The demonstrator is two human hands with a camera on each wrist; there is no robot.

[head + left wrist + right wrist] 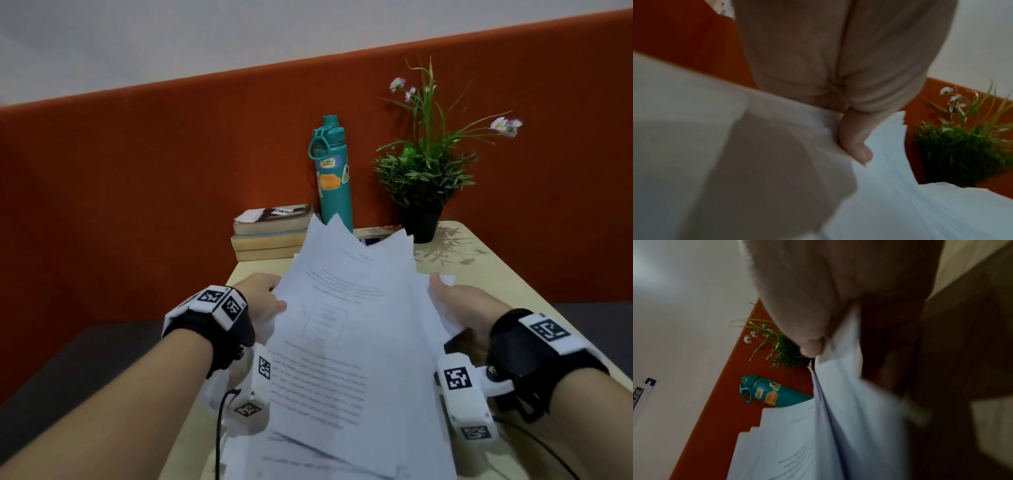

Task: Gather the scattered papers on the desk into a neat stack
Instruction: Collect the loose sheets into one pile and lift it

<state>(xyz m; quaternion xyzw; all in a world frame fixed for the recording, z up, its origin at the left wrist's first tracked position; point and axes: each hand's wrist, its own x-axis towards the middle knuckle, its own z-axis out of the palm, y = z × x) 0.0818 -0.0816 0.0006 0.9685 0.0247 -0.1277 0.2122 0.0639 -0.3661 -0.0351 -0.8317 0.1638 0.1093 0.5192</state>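
Note:
A loose bundle of white printed papers (346, 329) is held up, tilted, over the pale desk (486, 274), with its sheets uneven and its corners fanned at the far end. My left hand (263, 301) grips the bundle's left edge, thumb on top. My right hand (455, 301) grips the right edge. In the left wrist view the thumb (857, 146) presses on the papers (900, 203). The right wrist view shows the thumb (809, 344) pinching the sheets (838, 418); the fingers underneath are hidden.
At the desk's far end stand a teal water bottle (332, 171) and a potted plant with small flowers (424, 178). A stack of books (270, 233) lies left of the bottle. An orange partition (171, 171) backs the desk.

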